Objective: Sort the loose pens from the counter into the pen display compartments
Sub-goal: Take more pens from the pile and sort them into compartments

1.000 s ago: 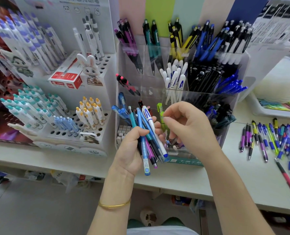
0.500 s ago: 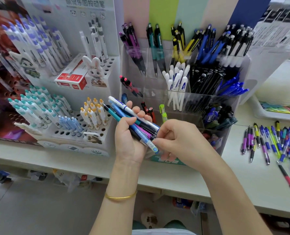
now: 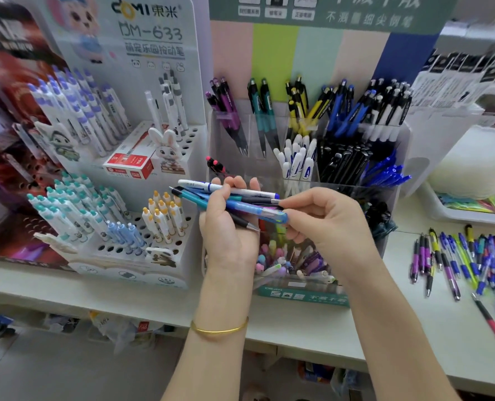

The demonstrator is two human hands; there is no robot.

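My left hand [image 3: 227, 227] grips a bundle of pens [image 3: 211, 195] lying crosswise, tips pointing right, in front of the clear pen display [image 3: 397, 157]. The bundle holds a white pen, teal and black ones and a translucent blue pen [image 3: 258, 211]. My right hand [image 3: 324, 224] pinches the right end of that blue pen with fingers curled. The display's compartments hold purple, teal, yellow, blue, white and black pens by colour. Loose pens [image 3: 466, 261] lie scattered on the counter at the right.
A white DOMI stand [image 3: 194, 157] with rows of capped pens and a red box [image 3: 130, 163] stands left of the display. A white tray [image 3: 443, 209] sits at the back right. The counter's front edge [image 3: 124, 302] runs below my wrists.
My left hand turned the pen bundle from upright to lying crosswise and raised it. My right hand moved from beside the bundle to pinch the blue pen's right end.
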